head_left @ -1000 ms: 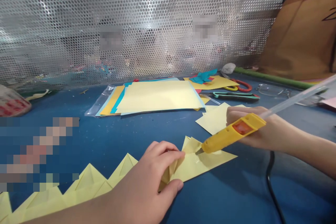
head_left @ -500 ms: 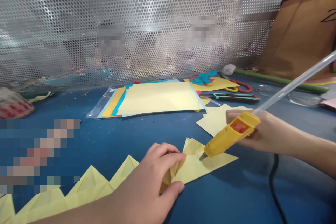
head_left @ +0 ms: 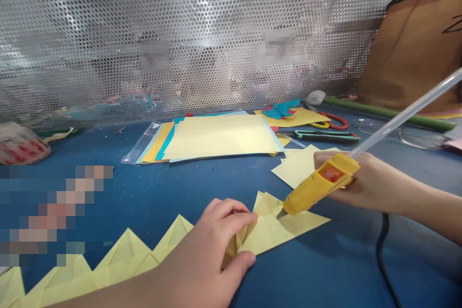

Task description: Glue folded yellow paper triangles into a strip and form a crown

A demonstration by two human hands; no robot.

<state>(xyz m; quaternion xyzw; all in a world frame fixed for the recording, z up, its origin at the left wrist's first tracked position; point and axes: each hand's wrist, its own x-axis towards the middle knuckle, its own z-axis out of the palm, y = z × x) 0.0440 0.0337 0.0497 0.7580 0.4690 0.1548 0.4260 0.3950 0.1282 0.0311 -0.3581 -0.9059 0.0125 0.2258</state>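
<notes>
A yellow glue gun (head_left: 317,185) with a clear glue stick (head_left: 404,111) in its back is gripped by my right hand (head_left: 364,183). Its nozzle points down at the flat end of a pale yellow folded paper strip (head_left: 277,236), close to a small shiny glue spot. My left hand (head_left: 220,245) pinches folded paper of this strip between thumb and fingers, just left of the nozzle. Pointed triangular folds (head_left: 126,250) run off to the left, partly hidden behind my left forearm. The glue gun's black cord (head_left: 383,260) hangs below my right wrist.
Stacked coloured sheets (head_left: 224,137) lie mid-table. Behind my right hand are yellow paper squares (head_left: 298,166), a teal-and-black cutter (head_left: 327,135), red-handled scissors (head_left: 337,121) and glasses (head_left: 422,139). A perforated metal screen (head_left: 216,82) stands at the back, with a brown bag (head_left: 415,48) at right.
The glue gun's nozzle has shifted slightly right over the paper. My left hand keeps its pinch, and the whole view has moved a little.
</notes>
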